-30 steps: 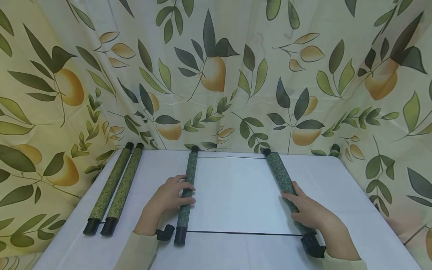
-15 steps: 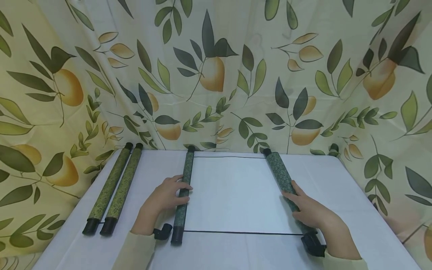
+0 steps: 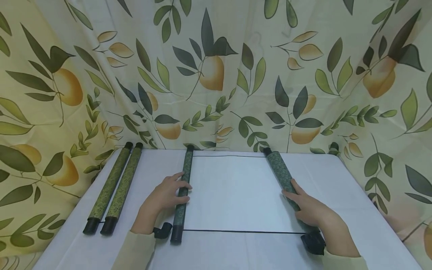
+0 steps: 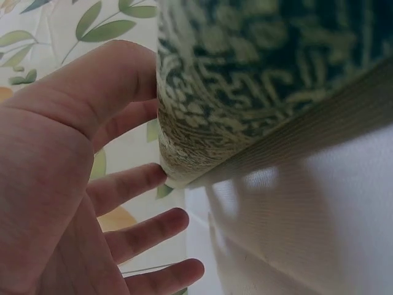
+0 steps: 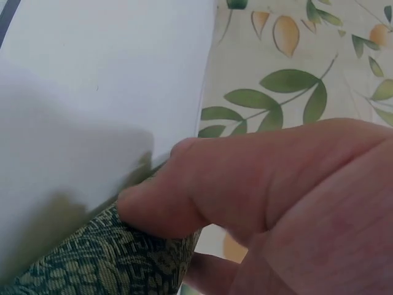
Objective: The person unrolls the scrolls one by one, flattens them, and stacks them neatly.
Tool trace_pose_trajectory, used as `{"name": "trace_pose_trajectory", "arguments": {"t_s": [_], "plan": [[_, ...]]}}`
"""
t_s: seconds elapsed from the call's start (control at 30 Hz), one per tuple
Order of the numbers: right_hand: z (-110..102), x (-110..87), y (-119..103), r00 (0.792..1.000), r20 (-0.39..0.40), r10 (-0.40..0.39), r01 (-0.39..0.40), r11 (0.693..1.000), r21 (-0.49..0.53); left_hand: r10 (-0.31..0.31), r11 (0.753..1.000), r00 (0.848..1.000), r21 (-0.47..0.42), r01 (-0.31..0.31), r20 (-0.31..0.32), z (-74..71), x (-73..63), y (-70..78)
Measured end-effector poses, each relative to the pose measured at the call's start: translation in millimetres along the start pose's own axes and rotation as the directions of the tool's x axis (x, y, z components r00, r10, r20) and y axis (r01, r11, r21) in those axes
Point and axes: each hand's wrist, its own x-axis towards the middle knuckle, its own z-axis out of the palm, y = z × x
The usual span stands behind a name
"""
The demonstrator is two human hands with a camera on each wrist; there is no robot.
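A scroll lies partly unrolled on the white table, its blank white sheet (image 3: 233,195) stretched between two dark green patterned rolls with black ends. My left hand (image 3: 165,195) holds the thinner left roll (image 3: 179,219) with thumb and fingers across it. In the left wrist view the thumb side meets the patterned cloth (image 4: 245,80), while several fingertips (image 4: 175,220) extend past it. My right hand (image 3: 308,210) grips the thicker, slanted right roll (image 3: 279,168). In the right wrist view the thumb and a finger press that roll's cloth (image 5: 110,261) beside the sheet; the other fingers are mostly hidden.
Two rolled yellow-green scrolls (image 3: 109,187) (image 3: 126,180) with black ends lie side by side on the left of the table (image 3: 354,210). A curtain (image 3: 236,75) printed with fruit and leaves hangs behind the table's far edge. Black wrist cameras (image 3: 163,231) sit at both wrists.
My left hand and the left roll have shifted slightly to the left, so the white sheet between the rolls is a little wider. The right hand and right roll have hardly moved.
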Motion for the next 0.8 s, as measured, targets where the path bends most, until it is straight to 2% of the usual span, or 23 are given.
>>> {"name": "trace_pose_trajectory", "arguments": {"t_s": [0.17, 0.4, 0.47, 0.6, 0.7, 0.8], "plan": [[-3.9, -0.4, 0.2, 1.0, -0.004, 0.003, -0.003, 1.0, 0.015, 0.006, 1.0, 1.0, 0.011, -0.006, -0.001, -2.1, 1.7, 0.0], [-6.1, 2.9, -4.1, 0.995, -0.023, 0.096, -0.097, 0.995, -0.023, -0.007, 0.999, 1.0, 0.049, 0.006, 0.013, -5.4, 3.6, -1.8], [-4.6, 3.3, -4.8, 0.994, -0.038, 0.098, -0.099, 0.995, -0.028, -0.004, 0.999, 1.0, 0.053, 0.004, 0.011, -6.3, 2.9, -2.0], [0.3, 3.0, -4.1, 0.997, -0.06, 0.052, -0.054, 0.998, -0.039, 0.059, 0.997, 0.998, 0.052, -0.06, 0.011, -7.5, 0.9, -1.2], [2.0, 2.2, -0.9, 0.999, -0.038, 0.026, -0.028, 0.998, -0.05, 0.101, 0.993, 0.995, 0.059, -0.102, 0.015, -6.7, -1.4, -1.0], [1.4, -0.3, 4.7, 1.0, -0.002, 0.029, -0.029, 0.997, -0.068, 0.118, 0.989, 0.993, 0.092, -0.12, 0.021, -3.1, -4.3, -3.4]]}}
